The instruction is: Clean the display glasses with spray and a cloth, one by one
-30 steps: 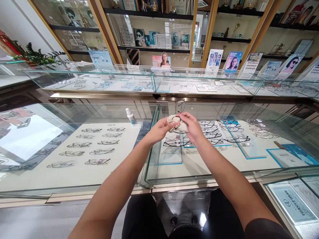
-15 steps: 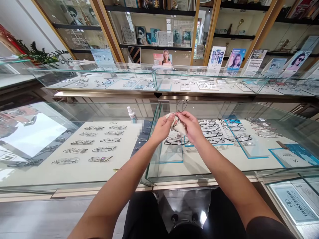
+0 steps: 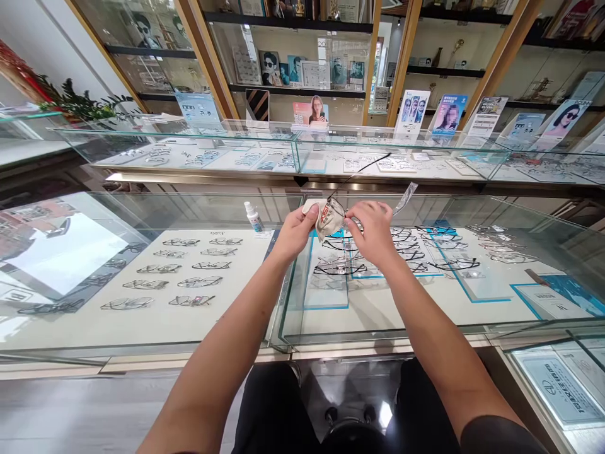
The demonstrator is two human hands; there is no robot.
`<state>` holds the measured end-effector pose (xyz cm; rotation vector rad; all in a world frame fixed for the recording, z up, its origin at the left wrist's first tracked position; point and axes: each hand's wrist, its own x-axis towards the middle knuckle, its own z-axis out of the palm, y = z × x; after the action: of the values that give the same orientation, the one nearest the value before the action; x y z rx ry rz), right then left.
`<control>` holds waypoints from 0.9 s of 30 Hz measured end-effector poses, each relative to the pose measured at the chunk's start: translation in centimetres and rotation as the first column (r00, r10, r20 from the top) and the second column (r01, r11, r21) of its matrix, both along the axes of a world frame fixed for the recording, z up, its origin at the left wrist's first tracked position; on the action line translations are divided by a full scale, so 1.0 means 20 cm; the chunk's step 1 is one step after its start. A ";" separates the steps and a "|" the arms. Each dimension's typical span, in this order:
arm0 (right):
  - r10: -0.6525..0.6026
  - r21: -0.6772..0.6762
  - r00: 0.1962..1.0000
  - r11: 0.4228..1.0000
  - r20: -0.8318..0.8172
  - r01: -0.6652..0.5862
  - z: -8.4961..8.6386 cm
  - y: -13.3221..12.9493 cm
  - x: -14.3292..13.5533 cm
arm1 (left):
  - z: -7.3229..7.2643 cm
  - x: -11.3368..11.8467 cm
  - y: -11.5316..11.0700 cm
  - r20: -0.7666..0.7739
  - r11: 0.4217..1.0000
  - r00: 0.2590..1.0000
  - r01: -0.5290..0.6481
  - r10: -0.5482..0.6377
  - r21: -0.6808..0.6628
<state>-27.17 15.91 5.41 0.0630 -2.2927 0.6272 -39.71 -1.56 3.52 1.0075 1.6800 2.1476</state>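
Note:
My left hand [image 3: 297, 233] is closed on a beige cloth [image 3: 327, 221] with red and dark print, thumb on top. The cloth lies against a lens of a pair of eyeglasses [image 3: 336, 205]. One dark temple of the eyeglasses sticks up toward the far counter. With fingertips pinched at the frame's right part, my right hand [image 3: 371, 230] holds the eyeglasses. A clear strip, which looks like a wrapped temple [image 3: 405, 198], juts out beyond the right fingers. Both hands are above the glass display case [image 3: 302, 328].
A white spray bottle [image 3: 253, 217] stands on the case left of my hands. Under the glass lie rows of eyeglasses [image 3: 203, 282] on the left and more frames [image 3: 454, 263] on the right. Behind runs a second glass counter [image 3: 189, 135] with advertising cards [image 3: 411, 113].
My hands have moved slightly apart. The right hand has turned over to grip the frame's other side, and the eyeglasses' temples now show, spread outward. The cloth is less bunched.

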 end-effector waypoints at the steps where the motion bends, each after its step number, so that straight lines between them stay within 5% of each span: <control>1: -0.041 0.103 0.999 0.994 0.015 0.039 0.00 -0.01 0.00 | 0.01 0.00 0.00 -0.002 0.999 0.999 0.034 -0.034 -0.013; 6: -0.140 0.366 0.990 0.921 -0.007 0.133 -0.03 0.00 -0.01 | 0.08 0.00 -0.06 0.117 0.978 0.979 0.179 -0.166 -0.108; 13: 0.029 0.530 0.998 0.848 -0.055 0.004 -0.05 -0.06 0.01 | 0.12 -0.11 -0.23 0.452 0.873 0.872 0.358 -0.186 -0.332; 22: 0.116 0.620 0.993 0.777 0.031 -0.110 -0.07 -0.14 0.02 | 0.09 -0.08 -0.20 0.450 0.596 0.757 0.652 -0.475 -0.469; 27: 0.092 0.622 0.991 0.772 0.094 -0.130 -0.05 -0.15 0.04 | 0.08 -0.08 -0.19 0.359 0.564 0.812 0.580 -0.461 -0.588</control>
<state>-26.46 12.92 4.37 0.5115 -2.4726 -0.1179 -41.40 -5.29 5.18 0.8976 1.5999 1.0497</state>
